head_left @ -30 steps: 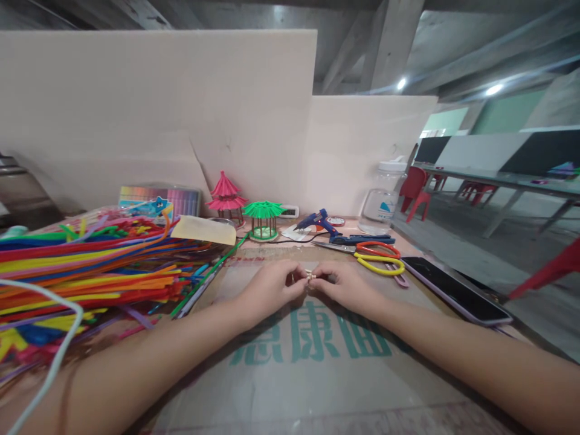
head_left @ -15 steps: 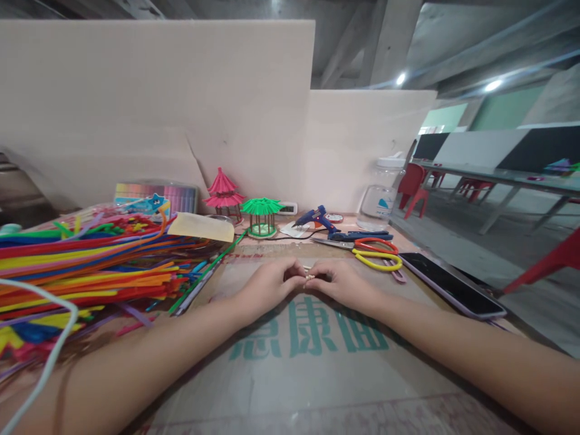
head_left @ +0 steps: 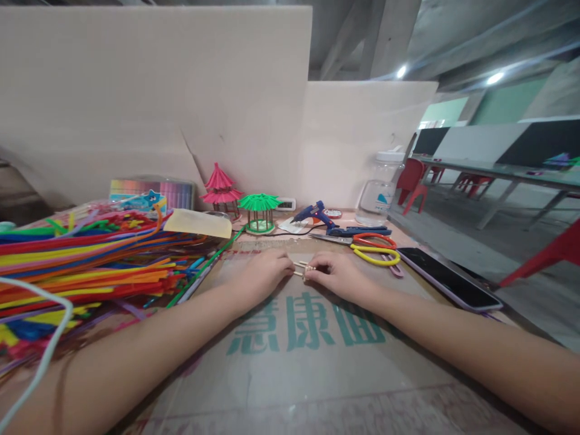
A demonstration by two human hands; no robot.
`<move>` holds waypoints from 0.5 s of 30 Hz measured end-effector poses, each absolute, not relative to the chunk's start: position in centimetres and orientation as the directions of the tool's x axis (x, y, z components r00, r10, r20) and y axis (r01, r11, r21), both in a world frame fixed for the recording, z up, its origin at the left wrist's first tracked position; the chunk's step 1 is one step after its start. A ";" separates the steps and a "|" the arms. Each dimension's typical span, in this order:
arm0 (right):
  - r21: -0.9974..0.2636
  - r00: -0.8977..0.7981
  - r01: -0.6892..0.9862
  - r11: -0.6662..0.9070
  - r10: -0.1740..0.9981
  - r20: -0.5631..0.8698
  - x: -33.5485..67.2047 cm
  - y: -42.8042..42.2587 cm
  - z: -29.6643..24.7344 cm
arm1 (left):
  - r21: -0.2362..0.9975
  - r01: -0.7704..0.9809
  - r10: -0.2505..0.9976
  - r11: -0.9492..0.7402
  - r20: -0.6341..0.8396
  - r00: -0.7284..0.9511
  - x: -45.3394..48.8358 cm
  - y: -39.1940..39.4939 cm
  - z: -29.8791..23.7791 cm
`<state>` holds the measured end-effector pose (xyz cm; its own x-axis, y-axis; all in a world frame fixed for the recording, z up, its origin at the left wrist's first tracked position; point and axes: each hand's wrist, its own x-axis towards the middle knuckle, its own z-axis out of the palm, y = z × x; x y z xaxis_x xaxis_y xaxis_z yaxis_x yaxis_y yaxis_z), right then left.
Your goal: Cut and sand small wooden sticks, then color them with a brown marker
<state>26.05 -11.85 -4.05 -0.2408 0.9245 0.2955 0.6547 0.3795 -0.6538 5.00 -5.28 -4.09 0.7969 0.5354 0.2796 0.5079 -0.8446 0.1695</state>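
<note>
Both my hands rest close together on a sheet of cardboard [head_left: 308, 362] with green printed characters. My left hand [head_left: 265, 275] and my right hand [head_left: 333, 273] each pinch an end of a few thin pale sticks [head_left: 302, 267] held between them, just above the cardboard. The fingers of both hands are curled closed around the sticks. A big heap of coloured pipe cleaners [head_left: 90, 260] lies to the left of my left forearm.
A pink model pavilion [head_left: 220, 192], a green model pavilion [head_left: 260, 211], a blue glue gun [head_left: 312, 214] and a marker box [head_left: 151, 192] stand at the back. Scissors [head_left: 374, 248] and a phone [head_left: 448, 281] lie to the right, near the table edge. A clear jar [head_left: 379, 193] stands behind.
The hands have drawn slightly apart, so more of the sticks shows between them. The view has tilted down a little.
</note>
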 end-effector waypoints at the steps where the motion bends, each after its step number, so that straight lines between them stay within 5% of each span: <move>1: -0.652 -0.248 0.653 0.385 0.922 0.297 26.1 -11.8 -4.1 | 0.160 0.499 0.525 -0.851 0.273 0.806 5.0 -5.3 -4.1; 8: -0.661 -0.224 0.666 0.347 0.938 0.267 26.0 -11.7 -4.4 | 0.220 0.532 0.575 -0.818 0.297 0.762 5.5 -5.6 -4.1; 15: -0.680 -0.220 0.658 0.325 0.946 0.240 26.0 -11.6 -4.4 | 0.503 0.509 0.686 -0.699 0.269 0.675 6.0 -7.5 -3.3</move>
